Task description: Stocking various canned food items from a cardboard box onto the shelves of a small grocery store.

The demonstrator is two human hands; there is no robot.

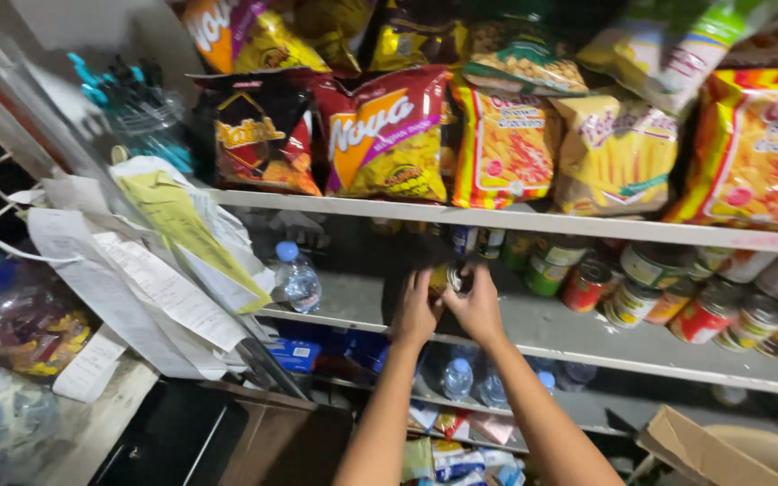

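While our left hand (416,310) and right hand (477,306) both clasp one small can (450,277), a slip could topple the cans (668,301) just right of them.

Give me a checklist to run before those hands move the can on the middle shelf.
1. Both hands on the can: ok. The left hand and right hand close around the small can from either side.
2. Grip firmness: cannot tell; fingers cover most of it.
3. Whether the can rests on the middle shelf or is lifted: cannot tell.
4. Bare shelf to the left, up to the water bottle: ok.
5. Space to the right: not ok; the row of cans stands packed close.
6. Headroom: cannot tell; the chip bags sit on the shelf above.
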